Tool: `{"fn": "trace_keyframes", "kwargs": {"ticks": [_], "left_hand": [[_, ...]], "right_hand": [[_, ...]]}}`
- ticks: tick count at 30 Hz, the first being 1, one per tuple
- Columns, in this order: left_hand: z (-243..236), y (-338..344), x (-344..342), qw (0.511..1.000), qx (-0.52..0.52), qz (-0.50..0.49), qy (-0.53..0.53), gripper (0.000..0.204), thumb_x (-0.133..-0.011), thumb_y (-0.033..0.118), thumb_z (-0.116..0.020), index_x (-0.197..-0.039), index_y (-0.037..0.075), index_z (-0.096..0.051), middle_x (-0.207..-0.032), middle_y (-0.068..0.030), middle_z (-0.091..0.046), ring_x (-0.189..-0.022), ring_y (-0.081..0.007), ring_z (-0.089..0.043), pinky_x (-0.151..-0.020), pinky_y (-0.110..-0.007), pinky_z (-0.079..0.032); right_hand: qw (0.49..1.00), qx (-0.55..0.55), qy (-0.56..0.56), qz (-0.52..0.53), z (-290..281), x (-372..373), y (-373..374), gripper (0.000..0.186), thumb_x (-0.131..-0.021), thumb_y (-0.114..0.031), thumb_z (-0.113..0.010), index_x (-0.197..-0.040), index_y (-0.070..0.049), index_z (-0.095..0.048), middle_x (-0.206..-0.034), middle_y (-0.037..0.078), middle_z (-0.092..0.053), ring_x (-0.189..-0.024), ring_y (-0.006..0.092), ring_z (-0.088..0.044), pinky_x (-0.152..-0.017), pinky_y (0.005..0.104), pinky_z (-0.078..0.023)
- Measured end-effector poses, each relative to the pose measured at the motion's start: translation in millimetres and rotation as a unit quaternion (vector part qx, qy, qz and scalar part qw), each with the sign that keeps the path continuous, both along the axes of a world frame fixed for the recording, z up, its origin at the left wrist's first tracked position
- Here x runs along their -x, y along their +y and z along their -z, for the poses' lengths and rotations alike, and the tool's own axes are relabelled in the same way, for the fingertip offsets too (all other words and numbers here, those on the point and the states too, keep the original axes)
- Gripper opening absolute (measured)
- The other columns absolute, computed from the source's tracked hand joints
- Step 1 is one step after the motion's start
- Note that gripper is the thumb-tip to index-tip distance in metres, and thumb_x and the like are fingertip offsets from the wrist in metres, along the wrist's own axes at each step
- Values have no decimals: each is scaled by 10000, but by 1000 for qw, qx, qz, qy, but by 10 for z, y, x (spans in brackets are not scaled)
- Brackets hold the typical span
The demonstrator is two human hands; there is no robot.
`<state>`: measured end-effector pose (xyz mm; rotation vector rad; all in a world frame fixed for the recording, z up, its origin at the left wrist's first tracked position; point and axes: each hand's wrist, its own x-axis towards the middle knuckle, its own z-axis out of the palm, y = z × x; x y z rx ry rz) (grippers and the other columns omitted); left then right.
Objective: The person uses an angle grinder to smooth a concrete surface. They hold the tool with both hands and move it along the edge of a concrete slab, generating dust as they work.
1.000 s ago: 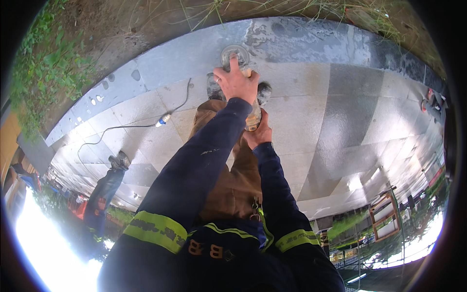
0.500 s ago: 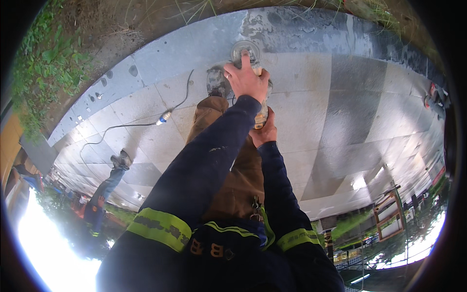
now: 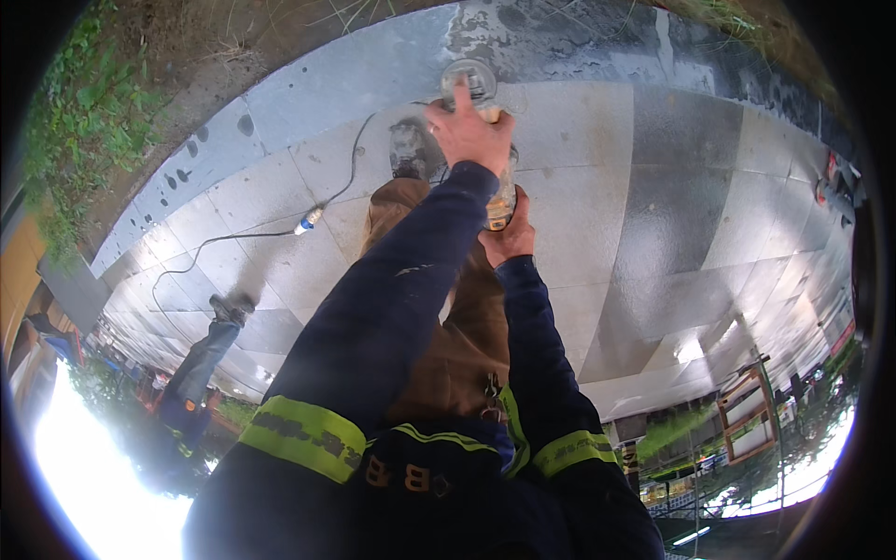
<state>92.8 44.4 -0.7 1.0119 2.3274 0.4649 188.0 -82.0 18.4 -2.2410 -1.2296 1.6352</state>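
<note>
An angle grinder (image 3: 501,207) with a pale, dusty body and orange markings lies lengthwise ahead of me, its round disc end (image 3: 481,77) over the far stone border. My left hand (image 3: 469,140) grips its front from above, one finger stretched toward the disc. Around its rear end my right hand (image 3: 511,233) is closed, lower and nearer to me. The left hand and sleeve hide much of the tool's middle. Just left of it stands a dusty boot (image 3: 411,149) below a brown trouser leg (image 3: 392,207).
A dark cable (image 3: 355,159) with a blue-and-white connector (image 3: 308,222) curves across the paving at left. Beyond the grey stone border (image 3: 345,70) lie soil and plants (image 3: 89,131). Another person's leg (image 3: 210,350) shows at left. Dark wet patches mark the border (image 3: 597,42).
The view has tilted slightly, lifting the paving and border in the picture. The grinder sits a little farther right along the border, still in both hands. The other person's leg has shifted.
</note>
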Motion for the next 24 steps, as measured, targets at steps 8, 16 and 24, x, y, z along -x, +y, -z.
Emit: {"fn": "trace_keyframes", "kwargs": {"ticks": [8, 16, 24], "left_hand": [[-816, -498, 373, 982, -179, -58, 9, 844, -686, 216, -848, -1360, 10, -383, -1205, -196, -477, -1076, -303, -516, -952, -404, -436], [-1852, -720, 427, 910, -200, -225, -286, 791, -779, 76, -799, -1378, -8, -290, -1269, -127, -519, -1108, -197, -542, -954, -353, -452], [-2402, -719, 557, 758, -229, -292, -537, 541, -802, 97, -787, -1255, 54, -494, -1139, -87, -599, -1012, -227, -613, -860, -400, -532]], "right_hand": [[989, -95, 4, -110, -775, -35, -239, 867, -704, -65, -662, -1474, -200, -286, -1040, 220, -641, -921, 427, -635, -797, 495, -524], [967, -124, -38, -221, -1792, -20, -269, 829, -761, -112, -643, -1495, -214, -271, -1052, 220, -604, -949, 412, -644, -748, 498, -555], [908, -274, -186, -258, -2436, 87, -193, 642, -892, -183, -534, -1486, -240, -296, -1027, 224, -595, -886, 386, -650, -659, 461, -568]]}}
